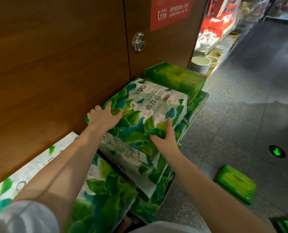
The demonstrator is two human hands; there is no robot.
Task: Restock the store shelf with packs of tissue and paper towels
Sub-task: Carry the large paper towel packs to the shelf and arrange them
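By wood panel (56,73): both hands (104,116) grip tissue pack (150,111) edges.

Tissue pack (150,111) lies in carton (197,105), against wooden wall (56,64).

We see a big tissue pack (145,115) wrapped in white plastic printed with green and teal leaves, lying tilted on top of an open green carton (158,195) against the wood-panel wall. Our left hand (104,116) grips its far-left edge and our right hand (165,140) pinches its near-right wrap. A second pack (103,190) of the same print lies nearer, at the left. A small green box (235,184) sits on the floor at the right.
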